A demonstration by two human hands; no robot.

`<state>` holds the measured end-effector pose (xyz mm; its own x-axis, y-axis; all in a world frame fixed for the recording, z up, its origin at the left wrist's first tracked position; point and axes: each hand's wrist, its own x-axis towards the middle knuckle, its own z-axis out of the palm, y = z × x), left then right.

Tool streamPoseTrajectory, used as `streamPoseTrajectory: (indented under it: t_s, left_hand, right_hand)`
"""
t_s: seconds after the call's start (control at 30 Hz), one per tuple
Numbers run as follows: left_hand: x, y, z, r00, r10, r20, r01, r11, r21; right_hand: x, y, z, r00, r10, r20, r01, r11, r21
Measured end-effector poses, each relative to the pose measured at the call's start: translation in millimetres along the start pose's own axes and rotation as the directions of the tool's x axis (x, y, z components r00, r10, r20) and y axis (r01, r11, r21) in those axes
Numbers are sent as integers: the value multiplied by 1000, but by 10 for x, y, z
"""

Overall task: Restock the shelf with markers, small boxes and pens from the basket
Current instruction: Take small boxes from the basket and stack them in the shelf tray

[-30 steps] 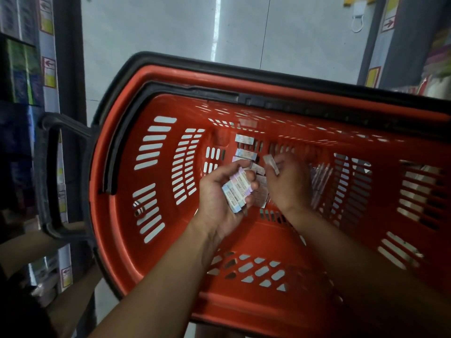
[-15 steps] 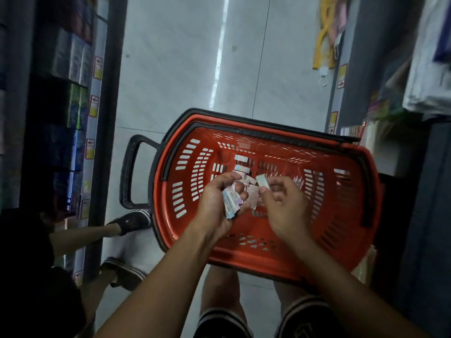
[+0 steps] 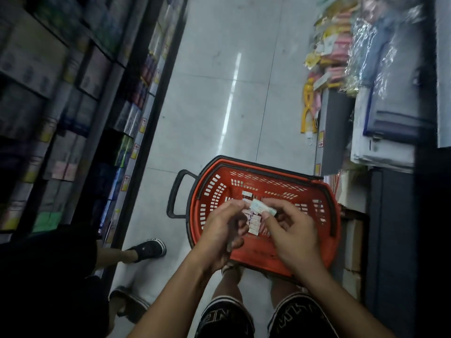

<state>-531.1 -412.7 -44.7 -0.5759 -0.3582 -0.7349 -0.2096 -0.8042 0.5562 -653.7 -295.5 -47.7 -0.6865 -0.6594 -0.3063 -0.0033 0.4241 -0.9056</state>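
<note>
A red plastic basket (image 3: 314, 189) with a black handle sits on the floor in front of me. Several small pale boxes (image 3: 253, 224) lie inside it. Both hands hover above the basket. My left hand (image 3: 223, 230) and my right hand (image 3: 290, 230) together pinch a small stack of boxes (image 3: 262, 208) between their fingertips, left hand at its left end, right hand at its right end.
A dark shelf (image 3: 80, 113) stocked with boxes runs along the left. Another shelf (image 3: 380, 113) with wrapped packs and hanging goods is on the right. A second person's leg and black shoe (image 3: 148, 250) stand at the left of the basket. Grey tiled aisle floor (image 3: 219, 93) stretches ahead.
The camera has risen and pulled back from the basket. My right hand has brought its box over to the stack, and both hands now hold the stack together above the basket.
</note>
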Motion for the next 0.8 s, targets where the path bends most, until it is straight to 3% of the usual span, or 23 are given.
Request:
streamPoseTrajectory:
  t_s: [0.3, 0.8]
  left_hand:
    - [-868, 288, 32, 996, 87, 17, -89, 981, 173]
    - [-1577, 534, -225, 981, 93, 171, -119, 982, 145]
  right_hand:
    - [-450, -795, -31, 977, -208, 37, 210, 975, -67]
    - [-1179, -1313, 207, 934, -351, -71, 345, 935, -87]
